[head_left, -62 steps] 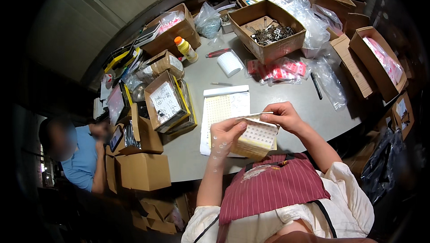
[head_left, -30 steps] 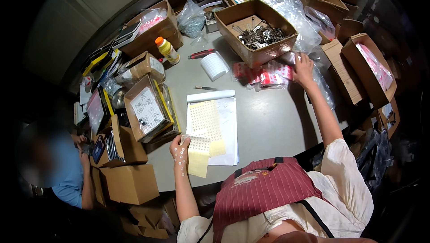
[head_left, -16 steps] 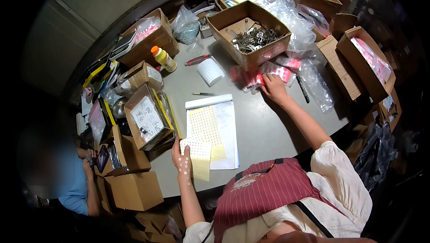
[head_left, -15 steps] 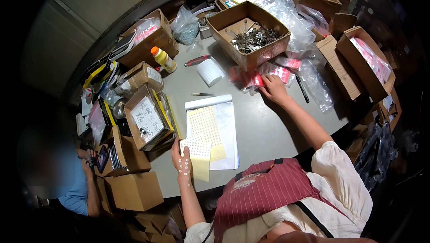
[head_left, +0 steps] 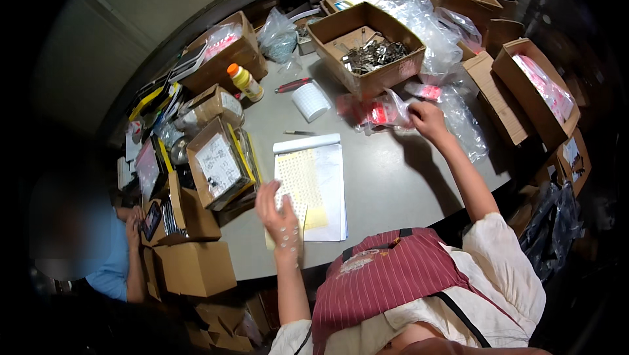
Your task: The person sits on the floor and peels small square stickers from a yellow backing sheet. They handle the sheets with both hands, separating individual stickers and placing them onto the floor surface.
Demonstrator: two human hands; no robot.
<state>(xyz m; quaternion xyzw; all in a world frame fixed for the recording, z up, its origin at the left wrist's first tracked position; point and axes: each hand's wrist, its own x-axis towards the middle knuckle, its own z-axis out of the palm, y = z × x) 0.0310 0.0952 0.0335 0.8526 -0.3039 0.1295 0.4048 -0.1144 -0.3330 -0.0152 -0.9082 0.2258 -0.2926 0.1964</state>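
Observation:
My right hand (head_left: 427, 120) pinches the edge of a clear plastic packet (head_left: 386, 111) with a red and white card inside, lifting that edge from the table. My left hand (head_left: 278, 214), its fingers apart, hovers over the left side of a paper pad. Small round white stickers dot the back of this hand and the wrist. Beneath it lie yellow sticker sheets (head_left: 303, 181) covered with rows of round dots, on the white paper pad (head_left: 333, 185). Part of the front sheet is hidden by the hand.
A cardboard box of metal clips (head_left: 321, 31) stands beyond the packets. Nearby are a roll of white labels (head_left: 310, 101), a red cutter (head_left: 293, 85) and a yellow bottle (head_left: 245, 83). Cartons (head_left: 536, 93) crowd both sides. At left, a person in blue (head_left: 108, 250) holds a phone.
My right hand has moved right and pulled up the packet's edge. My left hand has lifted off the sticker sheet and shifted slightly right and toward me.

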